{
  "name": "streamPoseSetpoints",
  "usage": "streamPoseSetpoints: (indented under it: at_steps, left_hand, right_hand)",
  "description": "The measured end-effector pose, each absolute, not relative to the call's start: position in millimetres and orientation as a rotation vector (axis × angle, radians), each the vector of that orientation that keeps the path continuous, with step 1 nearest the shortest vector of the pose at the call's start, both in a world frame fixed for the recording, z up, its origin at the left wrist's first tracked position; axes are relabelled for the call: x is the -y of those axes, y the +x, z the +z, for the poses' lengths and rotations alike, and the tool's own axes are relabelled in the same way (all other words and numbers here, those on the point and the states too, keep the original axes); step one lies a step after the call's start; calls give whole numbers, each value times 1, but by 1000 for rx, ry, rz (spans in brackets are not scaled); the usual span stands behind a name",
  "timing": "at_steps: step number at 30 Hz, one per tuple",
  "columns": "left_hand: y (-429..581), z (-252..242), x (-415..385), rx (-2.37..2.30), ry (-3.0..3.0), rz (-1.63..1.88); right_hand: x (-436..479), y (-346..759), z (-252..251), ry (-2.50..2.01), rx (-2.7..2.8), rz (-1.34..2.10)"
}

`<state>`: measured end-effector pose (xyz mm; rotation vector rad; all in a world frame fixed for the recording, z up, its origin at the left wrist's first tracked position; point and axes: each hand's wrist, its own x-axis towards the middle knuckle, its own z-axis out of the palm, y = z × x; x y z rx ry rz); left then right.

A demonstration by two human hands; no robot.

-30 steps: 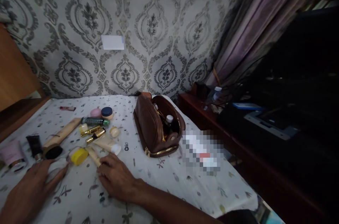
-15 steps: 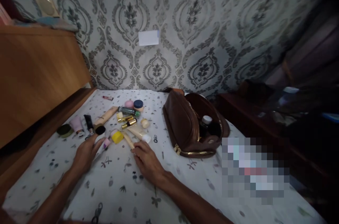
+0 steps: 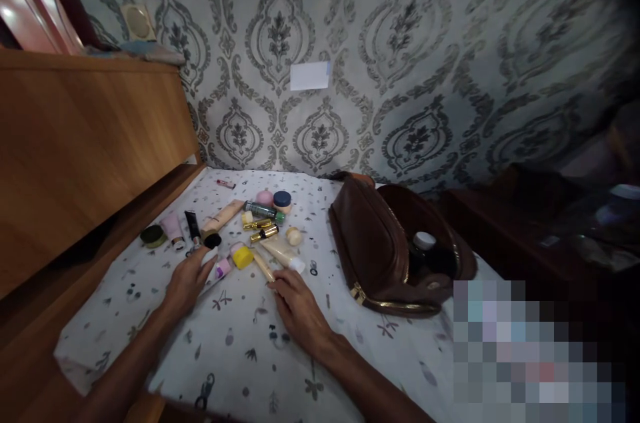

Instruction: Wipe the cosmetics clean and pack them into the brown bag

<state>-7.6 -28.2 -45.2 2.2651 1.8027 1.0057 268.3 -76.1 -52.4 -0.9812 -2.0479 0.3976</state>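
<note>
In the head view, the scene has swung round since a second ago: the cabinet (image 3: 100,116) fills more of the left side, the bag (image 3: 367,243) sits farther right, and both forearms now show at length. The right hand (image 3: 297,306) has kept its place by the beige tube (image 3: 263,266), its grip closed on the near end, thumb against fingers; the tube lies on the table (image 3: 250,343), between the yellow-lidded jar (image 3: 243,256) and the white-capped tube (image 3: 284,252). The left hand (image 3: 186,283) has thumb and fingers about a white piece (image 3: 209,255); whether that grip is clamped on it I cannot tell. A pink-and-purple piece (image 3: 223,268) now shows plainly just beside this hand, where a second ago it could not be made out

The bag stands unzipped and open at the top, with a white-capped bottle (image 3: 424,240) and something dark inside. The blue-lidded jar (image 3: 282,200) touches or nearly touches a pink one (image 3: 264,198), both behind the green-capped bottle (image 3: 264,211). The green tin (image 3: 153,236), cut off a second ago, is now whole at far left, near the pink tube (image 3: 173,230); its contents cannot be made out
</note>
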Motion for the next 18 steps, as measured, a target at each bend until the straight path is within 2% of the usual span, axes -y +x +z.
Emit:
streamPoseSetpoints:
  at_steps: [9, 18]
  left_hand:
    - [-5, -49, 28, -1659, 2391, 1002]
    - [13, -39, 19, -1434, 2525, 995]
  right_hand:
    - [74, 269, -52, -1044, 2139, 157]
    - [77, 269, -41, -1032, 2116, 127]
